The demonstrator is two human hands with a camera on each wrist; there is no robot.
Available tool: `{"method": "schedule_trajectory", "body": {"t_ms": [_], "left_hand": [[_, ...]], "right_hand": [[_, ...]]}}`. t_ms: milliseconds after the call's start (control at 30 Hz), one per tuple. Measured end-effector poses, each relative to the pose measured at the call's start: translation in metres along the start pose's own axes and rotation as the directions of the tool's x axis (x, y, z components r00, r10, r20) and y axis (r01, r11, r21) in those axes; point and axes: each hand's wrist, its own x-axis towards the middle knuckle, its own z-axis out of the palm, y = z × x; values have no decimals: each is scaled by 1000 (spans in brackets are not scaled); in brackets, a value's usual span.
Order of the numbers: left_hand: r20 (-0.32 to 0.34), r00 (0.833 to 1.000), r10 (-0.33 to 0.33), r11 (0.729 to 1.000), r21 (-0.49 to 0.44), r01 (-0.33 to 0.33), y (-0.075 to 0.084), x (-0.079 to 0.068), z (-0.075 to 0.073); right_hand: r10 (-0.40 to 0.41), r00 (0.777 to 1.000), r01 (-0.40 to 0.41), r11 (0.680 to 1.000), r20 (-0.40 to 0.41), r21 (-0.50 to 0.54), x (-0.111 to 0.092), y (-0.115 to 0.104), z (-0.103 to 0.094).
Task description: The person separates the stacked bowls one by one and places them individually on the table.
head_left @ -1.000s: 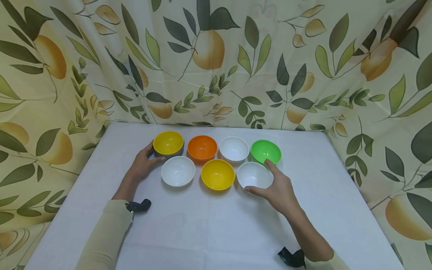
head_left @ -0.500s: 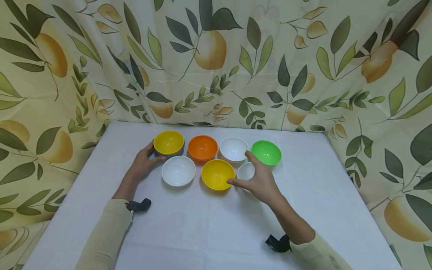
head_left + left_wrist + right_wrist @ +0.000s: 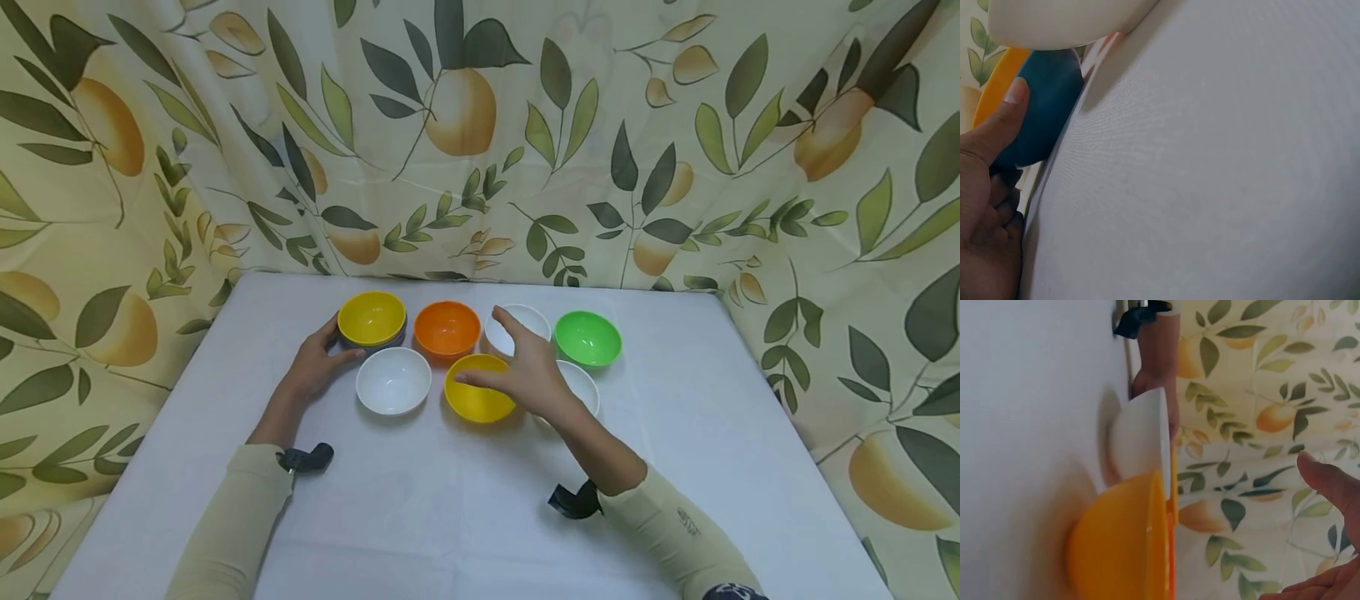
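At the back left, a yellow bowl (image 3: 371,315) sits nested in a dark blue bowl (image 3: 1054,103). My left hand (image 3: 313,368) holds this pair from the left side, its thumb against the blue bowl's wall. My right hand (image 3: 531,377) hovers over the front row, thumb and fingers spread apart and holding nothing. Its thumb overlaps the front yellow bowl (image 3: 480,408) in the head view, while the right wrist view has the hand above the rims. Partly hidden behind the right hand are the back white bowl (image 3: 536,321) and the front right white bowl (image 3: 583,387).
An orange bowl (image 3: 447,327) stands beside the nested pair, and a green bowl (image 3: 588,337) ends the back row. Nearest the left hand in front is another white bowl (image 3: 393,382). A white-covered table (image 3: 420,508) bears them all, with a patterned curtain (image 3: 465,208) behind.
My right hand has moved left, from the front right white bowl to over the front yellow bowl. The left hand stays at the nested pair, and the bowls keep their places.
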Motion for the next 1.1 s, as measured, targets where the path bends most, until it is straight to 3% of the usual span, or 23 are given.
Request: {"method": "schedule_trajectory", "body": {"t_ms": [167, 533, 733, 1100], "left_hand": [[1, 1000, -1, 1000, -5, 1, -3, 0, 1], [-4, 1000, 26, 1000, 12, -26, -2, -6, -3], [-11, 997, 73, 997, 12, -73, -4, -5, -4], [2, 998, 70, 998, 12, -70, -1, -2, -2]], "right_hand": [[-74, 997, 75, 997, 21, -28, 19, -23, 10], [-89, 984, 109, 985, 151, -133, 63, -53, 49], [-86, 968, 132, 974, 237, -187, 84, -58, 71], [-162, 957, 224, 940, 242, -258, 118, -56, 100]]}}
